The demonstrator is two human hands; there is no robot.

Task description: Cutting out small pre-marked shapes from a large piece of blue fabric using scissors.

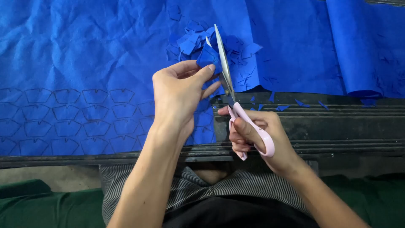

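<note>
While pinching the small blue piece (209,57) at the left hand's (179,95) fingertips, closing the scissors (230,90), gripped in the right hand (257,135), slowly along the outline, keeping fingers beside the blades.

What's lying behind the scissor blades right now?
A heap of cut blue scraps on the blue sheet lies behind the scissors; what the heap covers is hidden.

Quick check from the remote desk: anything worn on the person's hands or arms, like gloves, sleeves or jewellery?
Nothing shows. The left hand and the right hand are bare, with no gloves, rings, watch or bracelet. Both forearms are uncovered right to the frame's lower edge; no sleeve is visible.
</note>
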